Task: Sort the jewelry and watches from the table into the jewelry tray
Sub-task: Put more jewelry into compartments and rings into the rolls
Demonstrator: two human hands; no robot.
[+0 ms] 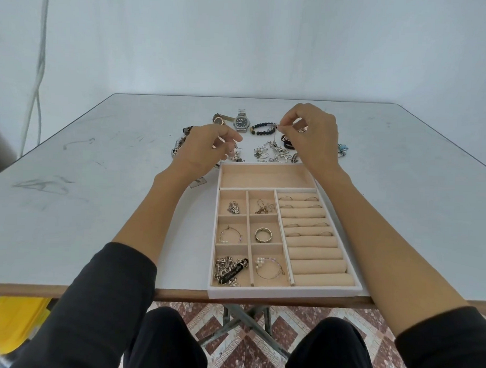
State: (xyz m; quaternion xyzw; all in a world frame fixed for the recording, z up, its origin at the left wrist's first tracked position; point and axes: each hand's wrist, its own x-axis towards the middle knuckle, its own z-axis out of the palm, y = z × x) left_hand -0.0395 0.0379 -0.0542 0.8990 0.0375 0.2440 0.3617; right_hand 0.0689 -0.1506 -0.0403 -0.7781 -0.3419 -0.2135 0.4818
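The flat, scuffed white table (99, 156) carries a rectangular jewelry tray (285, 293) at its near edge, beige velvet inside, small compartments holding chains, hoops and a gold ring (263, 235), padded rolls holding thin rings. The left hand (204, 149) curls beyond the tray's far left corner, its hold unclear; the right hand (312, 136) pinches a thin chain (273, 134) above tangled silver jewelry (276, 154) by the far rim. A steel watch (241, 122) lies farther back

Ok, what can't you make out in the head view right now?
Head view:
- thin silver piece pinched by right hand: too small to identify.
- left hand: own fingers hide whether it holds anything.
- blue item: mostly behind right wrist.
- jewelry pile: too tangled, small to separate.
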